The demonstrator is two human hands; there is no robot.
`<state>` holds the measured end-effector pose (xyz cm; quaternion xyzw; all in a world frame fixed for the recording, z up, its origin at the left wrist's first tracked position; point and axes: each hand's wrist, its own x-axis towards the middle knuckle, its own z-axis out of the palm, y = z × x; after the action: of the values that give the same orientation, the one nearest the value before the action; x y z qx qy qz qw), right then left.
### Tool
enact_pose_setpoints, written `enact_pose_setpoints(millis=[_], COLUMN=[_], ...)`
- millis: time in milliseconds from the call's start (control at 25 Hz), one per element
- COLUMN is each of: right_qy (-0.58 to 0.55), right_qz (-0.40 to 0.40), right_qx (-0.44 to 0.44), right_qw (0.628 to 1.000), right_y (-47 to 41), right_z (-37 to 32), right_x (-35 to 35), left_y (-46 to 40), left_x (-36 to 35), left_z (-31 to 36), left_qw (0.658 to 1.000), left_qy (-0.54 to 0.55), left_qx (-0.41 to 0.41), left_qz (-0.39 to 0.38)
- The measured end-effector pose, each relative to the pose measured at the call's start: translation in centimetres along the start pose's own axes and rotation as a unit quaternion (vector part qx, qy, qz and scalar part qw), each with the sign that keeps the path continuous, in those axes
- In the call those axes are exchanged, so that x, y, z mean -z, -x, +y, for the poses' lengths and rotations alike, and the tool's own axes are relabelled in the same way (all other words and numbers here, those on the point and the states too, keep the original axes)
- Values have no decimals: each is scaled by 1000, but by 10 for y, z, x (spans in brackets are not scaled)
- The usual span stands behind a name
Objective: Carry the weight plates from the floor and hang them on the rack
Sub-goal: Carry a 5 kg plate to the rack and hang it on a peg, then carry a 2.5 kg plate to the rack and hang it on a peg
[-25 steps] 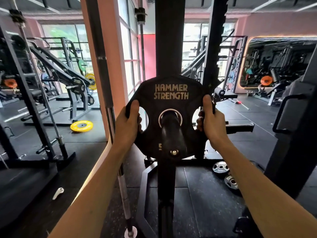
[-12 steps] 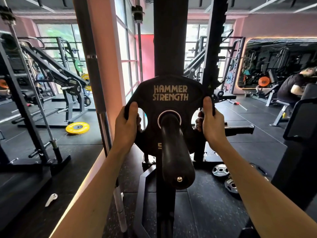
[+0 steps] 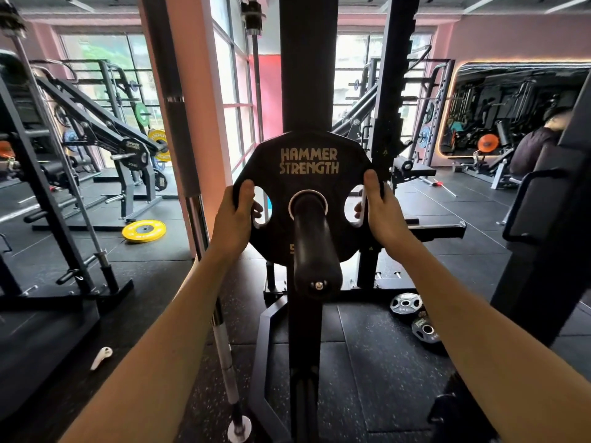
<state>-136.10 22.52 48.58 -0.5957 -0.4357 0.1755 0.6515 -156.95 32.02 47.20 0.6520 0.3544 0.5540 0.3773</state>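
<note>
Commercial gym, weights area.
Black steel racks (image 3: 68, 174) far left; round yellow rubber bumper plate (image 3: 144, 231) on speckled black rubber floor (image 3: 377, 362); large wall mirror (image 3: 511, 107) far right.

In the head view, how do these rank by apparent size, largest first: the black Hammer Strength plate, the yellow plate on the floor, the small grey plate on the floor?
1. Black Hammer Strength plate, nearest the camera.
2. Yellow plate.
3. Small grey plate.
The yellow plate lies farther away, so true sizes stay unsure.
</note>
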Motion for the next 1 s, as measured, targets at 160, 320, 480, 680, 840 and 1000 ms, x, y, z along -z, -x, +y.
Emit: enact_pose_setpoints(millis=[160, 320, 480, 680, 840, 1000], right_qy=[57, 49, 39, 63, 72, 90], right_qz=[-25, -7, 3, 17, 30, 40], right_qx=[14, 25, 25, -27, -95, -186], right_qw=[998, 998, 999, 997, 992, 978], right_y=[26, 80, 150, 256, 342, 436], right_z=[-5, -4, -3, 4, 37, 79], right_x=[10, 22, 41, 71, 107, 154], left_y=[25, 76, 133, 235, 327, 421], left_x=[17, 42, 66, 74, 63, 42], left_z=[18, 26, 26, 28, 17, -9], left_qw=[995, 996, 996, 998, 993, 970], left_qy=[-99, -88, -83, -16, 14, -2], left_qx=[-9, -3, 0, 41, 85, 184], left_qz=[-9, -7, -27, -36, -81, -156])
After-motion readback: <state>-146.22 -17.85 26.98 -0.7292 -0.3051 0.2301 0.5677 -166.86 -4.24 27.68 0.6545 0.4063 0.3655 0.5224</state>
